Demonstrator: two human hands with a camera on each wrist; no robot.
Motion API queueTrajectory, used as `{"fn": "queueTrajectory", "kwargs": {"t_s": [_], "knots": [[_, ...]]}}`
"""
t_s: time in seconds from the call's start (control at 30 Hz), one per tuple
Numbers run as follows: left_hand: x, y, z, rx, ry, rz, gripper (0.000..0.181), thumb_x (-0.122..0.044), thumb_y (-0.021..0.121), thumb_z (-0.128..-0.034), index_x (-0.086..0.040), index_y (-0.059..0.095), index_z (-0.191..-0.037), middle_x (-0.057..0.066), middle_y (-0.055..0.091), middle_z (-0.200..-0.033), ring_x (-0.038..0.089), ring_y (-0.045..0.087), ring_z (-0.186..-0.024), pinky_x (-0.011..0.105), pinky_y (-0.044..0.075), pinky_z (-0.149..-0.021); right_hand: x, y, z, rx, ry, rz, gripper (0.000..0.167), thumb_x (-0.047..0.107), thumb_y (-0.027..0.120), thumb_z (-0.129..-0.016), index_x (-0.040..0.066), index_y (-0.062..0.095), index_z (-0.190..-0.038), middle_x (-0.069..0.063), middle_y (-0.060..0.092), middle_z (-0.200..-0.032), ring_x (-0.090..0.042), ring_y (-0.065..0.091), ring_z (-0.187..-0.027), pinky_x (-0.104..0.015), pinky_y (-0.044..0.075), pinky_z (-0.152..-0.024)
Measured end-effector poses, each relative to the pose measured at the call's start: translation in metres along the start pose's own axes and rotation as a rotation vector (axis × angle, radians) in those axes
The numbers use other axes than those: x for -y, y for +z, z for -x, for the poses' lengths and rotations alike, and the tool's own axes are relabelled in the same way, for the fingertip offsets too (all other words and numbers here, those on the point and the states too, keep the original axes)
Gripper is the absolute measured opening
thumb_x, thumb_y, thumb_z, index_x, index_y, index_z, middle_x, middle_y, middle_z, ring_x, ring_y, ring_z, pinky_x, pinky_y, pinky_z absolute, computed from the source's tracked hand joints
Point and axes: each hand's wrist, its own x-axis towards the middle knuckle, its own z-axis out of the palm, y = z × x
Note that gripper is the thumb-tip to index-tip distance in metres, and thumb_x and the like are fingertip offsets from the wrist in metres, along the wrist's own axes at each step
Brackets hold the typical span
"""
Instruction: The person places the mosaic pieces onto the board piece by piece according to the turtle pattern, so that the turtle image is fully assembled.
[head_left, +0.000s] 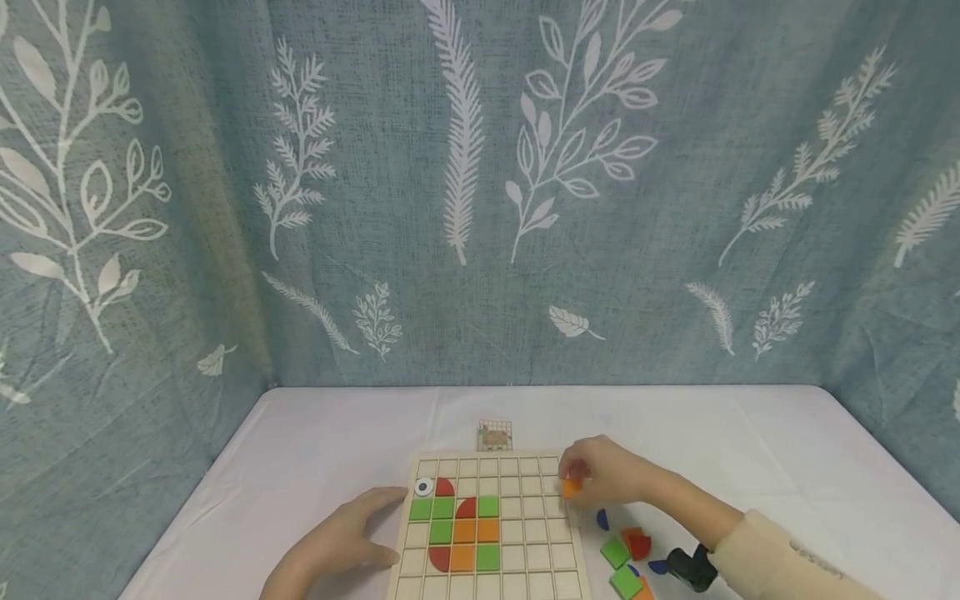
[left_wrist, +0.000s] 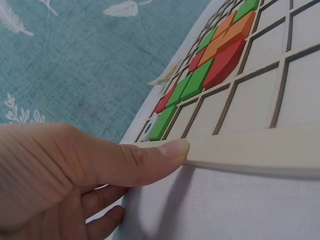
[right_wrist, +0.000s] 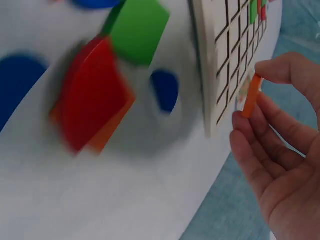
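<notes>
My right hand (head_left: 603, 468) pinches an orange square tile (right_wrist: 252, 96) between thumb and fingers, above the right edge of a pale wooden grid board (head_left: 542, 533). In the right wrist view the tile appears edge-on. At the board's left edge rests my left hand (head_left: 337, 533), its thumb (left_wrist: 172, 150) lying on the rim and its other fingers partly hidden. Inside the grid sit green tiles (head_left: 421, 509), orange tiles (head_left: 465, 530), red quarter-round tiles (head_left: 439, 559) and a round white eye piece (head_left: 423, 487).
Right of the board lie loose pieces: green tiles (head_left: 615, 552), a red quarter-round piece (right_wrist: 95, 95) over an orange one, and blue pieces (head_left: 602, 519). A black object (head_left: 692, 568) is by the right forearm. A small picture card (head_left: 495, 435) lies behind the board, before a patterned curtain (head_left: 480, 208).
</notes>
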Motion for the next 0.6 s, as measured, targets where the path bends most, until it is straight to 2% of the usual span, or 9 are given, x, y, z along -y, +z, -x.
{"fn": "queueTrajectory", "kwargs": {"t_s": [0.4, 0.6], "knots": [[0.001, 0.000, 0.000, 0.000, -0.003, -0.004, 0.078, -0.014, 0.082, -0.0535, -0.009, 0.055, -0.126, 0.016, 0.050, -0.133, 0.041, 0.037, -0.128, 0.060, 0.030, -0.104, 0.033, 0.023, -0.033, 0.037, -0.056, -0.029, 0.021, 0.011, 0.074, -0.074, 0.005, 0.065, -0.092, 0.003, 0.062, -0.085, -0.008, 0.058, -0.081, -0.020, 0.052, -0.073], [0.000, -0.001, 0.000, 0.005, 0.015, 0.008, 0.078, -0.013, 0.083, -0.0537, -0.007, 0.054, -0.126, 0.017, 0.050, -0.133, 0.042, 0.037, -0.127, 0.060, 0.030, -0.104, 0.038, 0.037, -0.041, 0.032, -0.058, -0.024, 0.020, 0.008, 0.074, -0.074, 0.003, 0.067, -0.091, 0.000, 0.063, -0.083, -0.006, 0.057, -0.076, -0.016, 0.050, -0.067]]}}
